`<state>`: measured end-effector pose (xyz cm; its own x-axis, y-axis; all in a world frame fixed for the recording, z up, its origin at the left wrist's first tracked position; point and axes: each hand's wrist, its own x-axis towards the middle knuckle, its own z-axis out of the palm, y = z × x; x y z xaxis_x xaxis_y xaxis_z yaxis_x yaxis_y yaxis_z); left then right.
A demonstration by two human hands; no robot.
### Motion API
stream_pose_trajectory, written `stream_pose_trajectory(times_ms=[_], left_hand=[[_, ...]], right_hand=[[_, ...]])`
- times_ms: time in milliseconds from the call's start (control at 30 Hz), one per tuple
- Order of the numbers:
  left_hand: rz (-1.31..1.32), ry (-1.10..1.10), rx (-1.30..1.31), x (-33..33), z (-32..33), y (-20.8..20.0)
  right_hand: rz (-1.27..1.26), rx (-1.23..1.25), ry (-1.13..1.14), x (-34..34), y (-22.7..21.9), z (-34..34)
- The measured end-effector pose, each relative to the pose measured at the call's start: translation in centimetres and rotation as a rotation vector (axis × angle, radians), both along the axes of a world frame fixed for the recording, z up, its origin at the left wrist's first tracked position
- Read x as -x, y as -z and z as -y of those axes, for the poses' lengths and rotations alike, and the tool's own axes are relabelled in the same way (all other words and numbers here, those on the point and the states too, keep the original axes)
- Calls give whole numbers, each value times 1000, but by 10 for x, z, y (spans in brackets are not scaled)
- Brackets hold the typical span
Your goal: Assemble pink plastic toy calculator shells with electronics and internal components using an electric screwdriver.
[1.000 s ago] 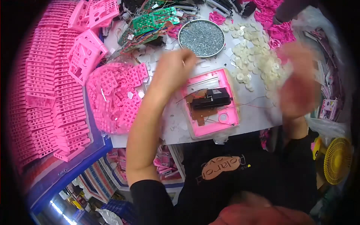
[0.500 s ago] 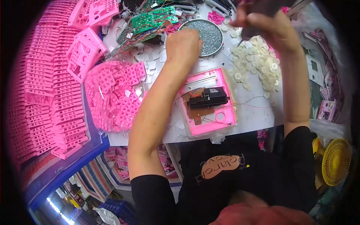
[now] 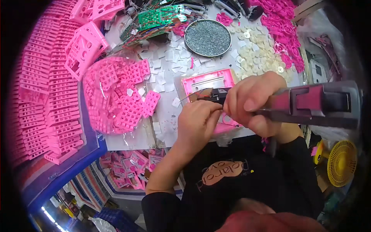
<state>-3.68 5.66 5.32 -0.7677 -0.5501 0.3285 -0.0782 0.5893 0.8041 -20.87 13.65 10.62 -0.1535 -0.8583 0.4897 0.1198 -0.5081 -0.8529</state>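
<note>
My right hand point(image 3: 257, 102) is wrapped round a dark cordless screwdriver point(image 3: 320, 104), its body pointing right and its tip end toward the left hand. Close beside that tip, my left hand point(image 3: 199, 121) is pinched; whatever lies between its fingertips is too small to make out. Both hands are over a pink plastic housing point(image 3: 228, 79) lying on the worktable. A black plastic module point(image 3: 216, 94) with thin wires sits inside the housing, partly covered by my hands. Behind the housing stands a round metal dish point(image 3: 208, 38) full of small screws.
A clear bag of pink keypads point(image 3: 112, 96) lies left, beside stacked pink housings point(image 3: 58, 96). Green circuit boards point(image 3: 160, 17) with wires lie at the back. Whitish discs point(image 3: 259, 50) and magenta parts point(image 3: 286, 31) are heaped back right. A yellow fan point(image 3: 342, 162) stands lower right.
My left hand has come from the screw dish down to the pink housing. My right hand has brought the screwdriver from the upper right down to the same spot.
</note>
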Motion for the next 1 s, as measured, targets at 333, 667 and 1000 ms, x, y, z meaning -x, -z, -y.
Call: stream_pose_trajectory(times_ms=[333, 667, 1000], left_hand=[[-53, 15, 263, 3, 10, 14], [76, -101, 442, -16, 23, 50], [53, -81, 430, -15, 22, 44]], right_hand=[[51, -6, -7, -4, 5, 7], [-173, -20, 24, 8, 23, 20], [-95, 7, 16, 2, 36, 20]])
